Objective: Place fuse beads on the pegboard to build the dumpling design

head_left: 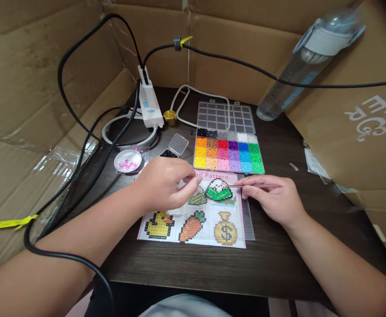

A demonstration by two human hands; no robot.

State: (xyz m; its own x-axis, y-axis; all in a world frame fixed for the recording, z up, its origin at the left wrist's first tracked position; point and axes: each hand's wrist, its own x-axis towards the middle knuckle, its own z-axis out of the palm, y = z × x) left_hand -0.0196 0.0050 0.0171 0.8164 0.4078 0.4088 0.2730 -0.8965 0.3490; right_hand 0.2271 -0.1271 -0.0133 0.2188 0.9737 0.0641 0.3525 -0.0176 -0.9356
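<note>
My right hand grips a pair of thin tweezers. Their tips reach the white and green bead figure, which lies on a clear pegboard over the printed pattern sheet. Over the sheet's left half is my left hand, fingers curled and thumb brought near the index fingertip; whether anything small sits between them cannot be made out. Carrot, duck and money bag pictures show on the sheet. Just behind my left hand, a small lidded box of black beads is partly covered.
A sorted bead case stands open behind the sheet. At left are a white dish with pink beads, a power strip and looping black cables. A water bottle leans at the back right. Cardboard walls surround the table.
</note>
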